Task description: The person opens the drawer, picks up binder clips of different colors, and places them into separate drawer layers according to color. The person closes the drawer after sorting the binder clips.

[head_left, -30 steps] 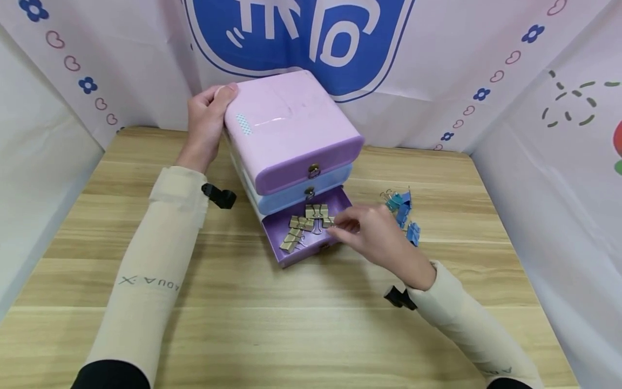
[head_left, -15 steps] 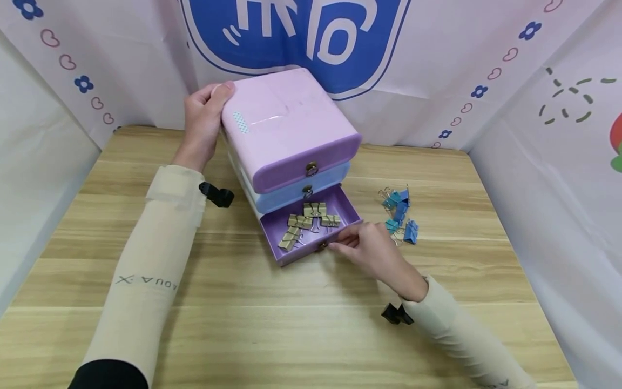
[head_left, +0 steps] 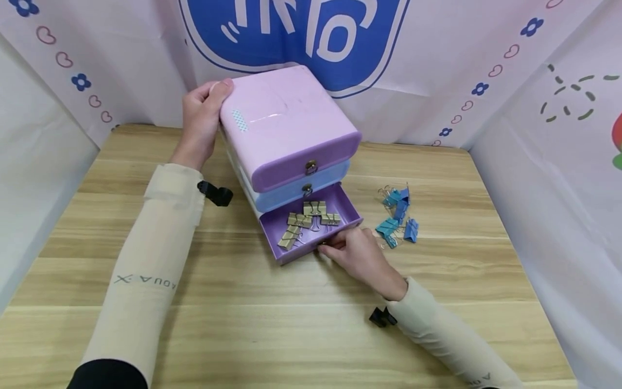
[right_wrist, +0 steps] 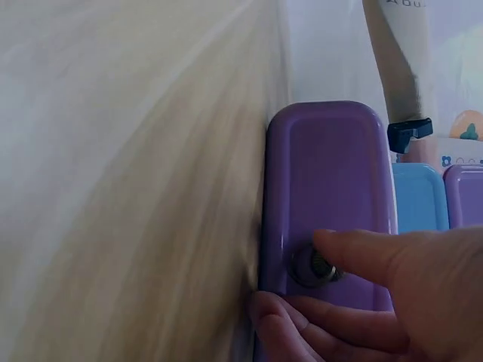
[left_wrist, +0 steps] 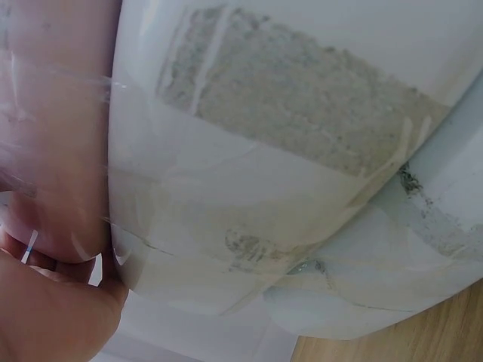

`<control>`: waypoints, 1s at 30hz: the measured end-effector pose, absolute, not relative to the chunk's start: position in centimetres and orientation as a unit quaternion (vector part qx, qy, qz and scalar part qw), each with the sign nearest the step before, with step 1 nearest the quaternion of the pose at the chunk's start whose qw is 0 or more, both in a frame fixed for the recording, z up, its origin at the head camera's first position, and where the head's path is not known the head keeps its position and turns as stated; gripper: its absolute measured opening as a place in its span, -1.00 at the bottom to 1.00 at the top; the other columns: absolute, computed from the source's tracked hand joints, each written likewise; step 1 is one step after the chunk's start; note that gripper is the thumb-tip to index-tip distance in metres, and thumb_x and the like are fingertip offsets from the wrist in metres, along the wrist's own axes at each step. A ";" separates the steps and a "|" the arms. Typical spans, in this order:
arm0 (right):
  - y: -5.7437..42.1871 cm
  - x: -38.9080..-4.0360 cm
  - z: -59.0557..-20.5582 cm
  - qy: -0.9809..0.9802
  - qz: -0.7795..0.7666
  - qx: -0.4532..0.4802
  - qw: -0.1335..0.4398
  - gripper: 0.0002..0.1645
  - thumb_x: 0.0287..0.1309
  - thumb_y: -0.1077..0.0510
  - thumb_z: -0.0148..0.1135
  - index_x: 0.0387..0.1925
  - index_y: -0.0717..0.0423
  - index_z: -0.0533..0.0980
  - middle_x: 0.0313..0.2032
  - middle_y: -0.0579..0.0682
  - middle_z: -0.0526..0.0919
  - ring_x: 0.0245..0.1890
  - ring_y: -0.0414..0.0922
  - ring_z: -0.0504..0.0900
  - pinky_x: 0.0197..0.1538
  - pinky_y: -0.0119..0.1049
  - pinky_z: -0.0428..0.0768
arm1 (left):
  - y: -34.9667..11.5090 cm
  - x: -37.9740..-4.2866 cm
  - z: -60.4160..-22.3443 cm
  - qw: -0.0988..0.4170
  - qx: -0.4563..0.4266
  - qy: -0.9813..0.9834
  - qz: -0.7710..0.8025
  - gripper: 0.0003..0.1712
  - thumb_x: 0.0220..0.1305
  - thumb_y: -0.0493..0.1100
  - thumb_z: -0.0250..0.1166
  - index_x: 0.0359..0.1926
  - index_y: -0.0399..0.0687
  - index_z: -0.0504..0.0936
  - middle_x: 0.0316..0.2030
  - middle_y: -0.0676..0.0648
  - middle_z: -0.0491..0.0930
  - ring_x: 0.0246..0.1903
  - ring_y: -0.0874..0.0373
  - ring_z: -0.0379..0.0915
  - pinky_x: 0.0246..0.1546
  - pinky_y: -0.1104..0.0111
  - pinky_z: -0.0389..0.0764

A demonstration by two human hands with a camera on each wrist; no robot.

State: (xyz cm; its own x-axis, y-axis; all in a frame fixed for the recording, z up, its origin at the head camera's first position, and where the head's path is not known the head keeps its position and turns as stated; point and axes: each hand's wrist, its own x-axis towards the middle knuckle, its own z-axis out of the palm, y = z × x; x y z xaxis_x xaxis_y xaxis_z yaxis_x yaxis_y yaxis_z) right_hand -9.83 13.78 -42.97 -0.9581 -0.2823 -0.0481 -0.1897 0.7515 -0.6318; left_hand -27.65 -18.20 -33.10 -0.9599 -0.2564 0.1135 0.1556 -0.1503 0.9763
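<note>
A small drawer box (head_left: 291,119) with a pink top stands on the table, its bottom purple drawer (head_left: 302,252) pulled out. Several gold binder clips (head_left: 315,208) lie in that drawer. My left hand (head_left: 201,124) grips the box's back left corner, thumb on top; the fingers behind the edge are partly hidden in the head view. At the drawer front is my right hand (head_left: 362,259). In the right wrist view its thumb (right_wrist: 362,249) lies against the knob (right_wrist: 322,264) with the ring pull, and the other fingers curl in below, close to the drawer front.
Several blue and teal binder clips (head_left: 401,210) lie in a loose group on the wooden table (head_left: 272,329), right of the box. A blue middle drawer (head_left: 301,189) and a purple top drawer (head_left: 306,162) are closed. A printed white cloth (head_left: 437,70) hangs behind.
My right hand has moved from the gold clips inside the drawer down to its front knob, uncovering teal clips on the table. The left hand keeps its grip on the box.
</note>
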 end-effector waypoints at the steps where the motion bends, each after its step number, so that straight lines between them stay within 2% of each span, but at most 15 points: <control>1: 13.7 -9.8 -43.0 0.934 -0.329 -0.125 0.068 -0.80 0.15 0.01 0.60 -0.25 0.01 0.81 -0.33 -0.07 0.87 -0.47 -0.32 0.76 -0.35 -0.42 0.67 | -18.2 -27.6 -33.1 0.136 0.040 -0.638 -0.757 -0.82 0.36 0.01 0.44 -0.27 0.03 0.80 -0.34 0.10 0.67 -0.30 0.28 0.50 -0.31 0.48 0.50; 7: 13.5 -9.7 -43.2 0.934 -0.332 -0.115 0.066 -0.83 0.17 0.03 0.58 -0.35 0.03 0.79 -0.41 -0.07 0.84 -0.56 -0.33 0.69 -0.46 -0.46 0.63 | -18.3 -27.6 -33.0 0.141 0.041 -0.638 -0.756 -0.79 0.36 0.02 0.43 -0.28 0.00 0.79 -0.35 0.10 0.65 -0.29 0.28 0.49 -0.30 0.48 0.48; 12: 13.8 -9.6 -43.4 0.933 -0.336 -0.100 0.085 -0.70 0.17 -0.04 0.57 -0.56 -0.04 0.68 -0.60 -0.17 0.71 -0.70 -0.26 0.53 -0.60 -0.38 0.47 | -18.3 -27.7 -33.1 0.138 0.041 -0.636 -0.758 -0.80 0.36 0.01 0.44 -0.28 -0.01 0.79 -0.35 0.10 0.66 -0.30 0.28 0.49 -0.32 0.49 0.49; 15: 14.1 -9.6 -43.5 0.923 -0.356 -0.097 0.107 -0.65 0.21 -0.05 0.54 -0.60 -0.05 0.64 -0.64 -0.18 0.67 -0.72 -0.23 0.47 -0.64 -0.38 0.38 | -18.2 -27.7 -33.2 0.137 0.039 -0.635 -0.759 -0.80 0.36 0.01 0.44 -0.28 -0.01 0.79 -0.34 0.10 0.66 -0.30 0.28 0.49 -0.31 0.49 0.49; 17: 14.3 -9.6 -43.6 0.911 -0.381 -0.099 0.126 -0.67 0.25 -0.03 0.51 -0.57 -0.02 0.65 -0.62 -0.15 0.70 -0.70 -0.21 0.50 -0.63 -0.38 0.39 | -18.2 -27.8 -33.2 0.138 0.039 -0.635 -0.759 -0.81 0.35 0.01 0.44 -0.28 0.00 0.79 -0.34 0.10 0.66 -0.30 0.28 0.50 -0.30 0.48 0.49; 20: 14.4 -9.7 -43.6 0.884 -0.428 -0.095 0.161 -0.76 0.31 0.05 0.46 -0.46 0.05 0.70 -0.53 -0.07 0.76 -0.60 -0.16 0.64 -0.57 -0.36 0.51 | -18.2 -27.8 -33.2 0.139 0.039 -0.634 -0.759 -0.82 0.35 0.00 0.44 -0.27 0.01 0.80 -0.33 0.10 0.67 -0.29 0.28 0.50 -0.30 0.48 0.50; 24: 14.4 -9.9 -43.7 0.844 -0.492 -0.078 0.198 -0.86 0.35 0.17 0.39 -0.28 0.19 0.72 -0.38 0.06 0.82 -0.42 -0.07 0.79 -0.33 -0.27 0.75 | -18.2 -27.7 -33.1 0.139 0.041 -0.634 -0.760 -0.83 0.35 0.00 0.44 -0.27 0.02 0.80 -0.33 0.10 0.67 -0.28 0.28 0.50 -0.29 0.48 0.50; 27: 14.3 -10.0 -43.8 0.821 -0.526 -0.065 0.214 -0.83 0.39 0.19 0.36 -0.21 0.27 0.72 -0.30 0.13 0.83 -0.35 -0.05 0.82 -0.21 -0.22 0.80 | -18.2 -27.7 -33.0 0.136 0.045 -0.635 -0.759 -0.82 0.35 0.01 0.44 -0.26 0.02 0.80 -0.32 0.10 0.66 -0.28 0.27 0.50 -0.29 0.48 0.50; 30: 14.2 -10.1 -43.7 0.814 -0.536 -0.061 0.215 -0.80 0.41 0.18 0.35 -0.19 0.29 0.72 -0.27 0.15 0.83 -0.33 -0.03 0.82 -0.19 -0.21 0.80 | -18.1 -27.6 -33.0 0.133 0.049 -0.635 -0.759 -0.82 0.35 0.01 0.44 -0.26 0.03 0.80 -0.32 0.10 0.66 -0.27 0.27 0.50 -0.28 0.48 0.50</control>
